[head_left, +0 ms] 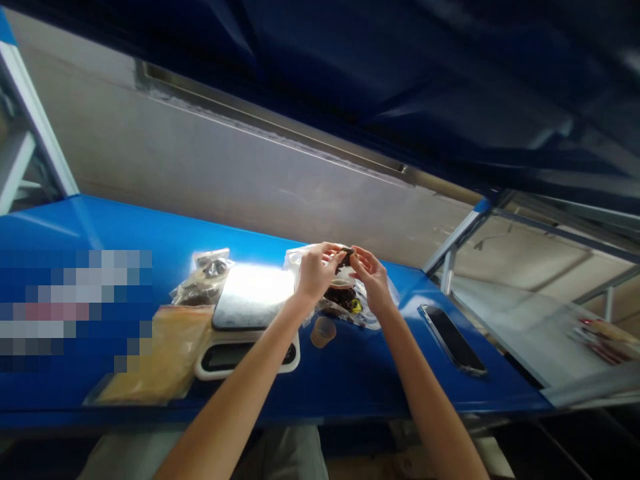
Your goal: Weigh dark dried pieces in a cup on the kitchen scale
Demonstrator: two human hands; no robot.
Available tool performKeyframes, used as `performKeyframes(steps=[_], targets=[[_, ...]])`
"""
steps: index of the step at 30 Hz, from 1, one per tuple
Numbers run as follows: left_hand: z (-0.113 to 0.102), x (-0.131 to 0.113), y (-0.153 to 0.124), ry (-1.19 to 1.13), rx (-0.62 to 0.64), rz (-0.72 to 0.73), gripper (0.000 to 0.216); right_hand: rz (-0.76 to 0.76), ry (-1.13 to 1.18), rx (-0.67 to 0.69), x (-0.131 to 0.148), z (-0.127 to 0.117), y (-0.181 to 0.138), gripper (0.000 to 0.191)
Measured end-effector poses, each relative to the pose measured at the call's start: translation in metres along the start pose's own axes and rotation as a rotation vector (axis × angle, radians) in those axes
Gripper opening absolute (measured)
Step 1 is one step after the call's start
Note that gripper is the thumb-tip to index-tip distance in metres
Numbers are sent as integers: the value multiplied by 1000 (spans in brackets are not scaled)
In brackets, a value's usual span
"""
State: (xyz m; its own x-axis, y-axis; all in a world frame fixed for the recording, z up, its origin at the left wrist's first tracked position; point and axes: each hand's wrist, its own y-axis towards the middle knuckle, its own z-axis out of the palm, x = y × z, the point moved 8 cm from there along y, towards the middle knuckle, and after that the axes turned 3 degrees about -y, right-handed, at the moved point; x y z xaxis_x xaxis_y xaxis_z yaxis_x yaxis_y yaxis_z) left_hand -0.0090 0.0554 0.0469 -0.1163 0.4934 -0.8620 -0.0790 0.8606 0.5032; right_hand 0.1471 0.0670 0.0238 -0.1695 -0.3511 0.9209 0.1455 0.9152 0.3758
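My left hand (pixel 319 270) and my right hand (pixel 371 275) meet over an opened clear plastic bag (pixel 373 319). Between them the fingertips of both pinch a dark brown, ragged piece (pixel 345 259), its exact kind unclear. More dark crumbly material (pixel 340 298) lies below, with a small yellow spot (pixel 356 305) among it. A pale rim, perhaps of a cup or bowl, shows just under the fingers, partly hidden. Nearer to me on the blue surface is a small translucent cup (pixel 323 332). Left of it sits a white kitchen scale (pixel 255 300), partly covered by my left forearm.
A bag of tan powder (pixel 160 357) lies left of the scale, with another clear bag (pixel 200 280) of dark contents behind it. At right rests a phone (pixel 453 339). A dark blue shelf (pixel 320 80) overhangs the blue work surface (pixel 125 227); metal posts (pixel 447 267) stand at the sides.
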Motion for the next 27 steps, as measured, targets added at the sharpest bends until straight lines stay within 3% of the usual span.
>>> performKeyframes(steps=[6, 12, 20, 27], targets=[[-8, -7, 1, -55, -70, -63, 6, 24, -16, -5, 2, -4, 0, 46], [-5, -6, -2, -42, -80, -45, 11, -80, -59, -154, 9, -14, -6, 42], [-8, 12, 0, -11, -43, -17, 14, -35, 48, -135, -15, -1, -5, 45], [-7, 11, 1, 125, 14, 85, 12, -1, 99, -197, -28, 2, 2, 51]])
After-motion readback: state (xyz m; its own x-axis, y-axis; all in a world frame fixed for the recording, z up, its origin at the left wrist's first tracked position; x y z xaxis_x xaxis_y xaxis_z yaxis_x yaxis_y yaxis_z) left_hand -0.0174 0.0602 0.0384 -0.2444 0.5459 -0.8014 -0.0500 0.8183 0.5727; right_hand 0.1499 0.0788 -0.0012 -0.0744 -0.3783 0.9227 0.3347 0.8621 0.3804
